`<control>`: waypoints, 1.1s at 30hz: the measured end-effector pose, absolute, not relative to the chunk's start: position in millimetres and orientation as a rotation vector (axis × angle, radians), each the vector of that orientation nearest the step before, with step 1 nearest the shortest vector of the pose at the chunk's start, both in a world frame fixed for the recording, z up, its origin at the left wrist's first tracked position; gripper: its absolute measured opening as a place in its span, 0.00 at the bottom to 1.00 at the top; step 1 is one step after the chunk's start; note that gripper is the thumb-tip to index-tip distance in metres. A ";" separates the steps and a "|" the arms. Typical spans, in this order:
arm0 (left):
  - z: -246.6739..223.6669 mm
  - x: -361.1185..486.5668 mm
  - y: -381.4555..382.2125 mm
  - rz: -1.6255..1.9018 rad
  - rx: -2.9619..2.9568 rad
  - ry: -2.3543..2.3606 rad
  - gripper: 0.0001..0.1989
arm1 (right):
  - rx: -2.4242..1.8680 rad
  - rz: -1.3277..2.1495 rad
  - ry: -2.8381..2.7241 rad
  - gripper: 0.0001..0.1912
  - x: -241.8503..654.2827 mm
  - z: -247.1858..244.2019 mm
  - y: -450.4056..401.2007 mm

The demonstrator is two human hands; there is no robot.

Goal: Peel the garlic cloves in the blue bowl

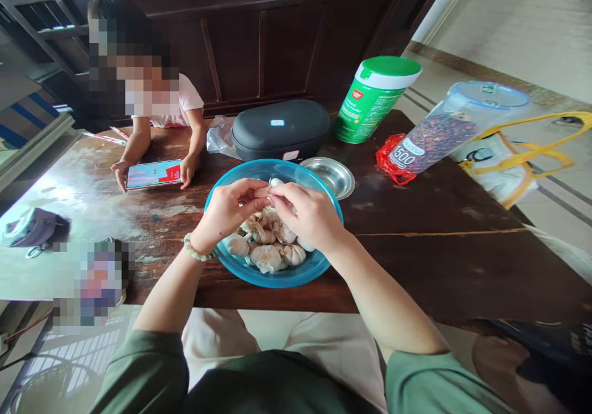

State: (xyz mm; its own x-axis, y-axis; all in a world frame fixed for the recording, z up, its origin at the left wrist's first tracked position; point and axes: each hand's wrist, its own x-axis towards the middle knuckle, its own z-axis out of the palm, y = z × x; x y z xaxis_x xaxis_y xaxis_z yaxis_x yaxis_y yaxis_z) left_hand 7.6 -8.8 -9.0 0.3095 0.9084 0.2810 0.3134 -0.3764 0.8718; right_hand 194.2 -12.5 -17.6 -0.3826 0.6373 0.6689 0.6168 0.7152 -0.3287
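The left hand [229, 211], with a bead bracelet [197, 248] on its wrist, and the right hand [308, 213] are together above a blue bowl [259, 168] near the front edge of the worktop [430, 260]. The fingers [250, 190] of both hands are closed and pinch a small garlic clove [271, 190] between them, over the bowl, and the clove is partly hidden by them. Inside the bowl lie many garlic bulbs [267, 257], some with loose papery skin. A metal dish [330, 176] stands just beside the bowl's far rim. Behind them, near the far edge, there is a dark case [277, 129] on a plastic bag [219, 136], and a green canister [372, 96] stands to its right. A clear jar [437, 133] of dark red spice lies on its side on a red bag [393, 158] near the right corner. To the left of the bowl, another person's hands [121, 170] rest beside a phone [154, 174] on the worktop.
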 end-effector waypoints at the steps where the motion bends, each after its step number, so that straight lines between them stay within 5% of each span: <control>1: -8.3 7.7 -9.3 1.065 1.848 1.081 0.19 | -0.951 0.042 -2.102 0.07 194.2 -17.6 -12.6; 14: -11.5 7.8 -8.1 0.982 2.255 1.220 0.11 | -0.779 0.123 -2.060 0.06 193.5 -13.9 -12.6; 33: -10.1 9.8 -9.9 1.003 2.285 1.240 0.12 | -0.729 0.199 -2.082 0.07 195.7 -13.0 -10.4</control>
State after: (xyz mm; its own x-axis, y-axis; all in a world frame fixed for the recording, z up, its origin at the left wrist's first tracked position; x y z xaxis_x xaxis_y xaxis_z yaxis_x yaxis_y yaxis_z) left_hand 9.8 -9.9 -10.1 0.3650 0.8322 0.4173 0.5817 -0.5538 0.5958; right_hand 195.7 -10.4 -13.0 -0.4275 0.5669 0.7041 0.4230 0.8138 -0.3984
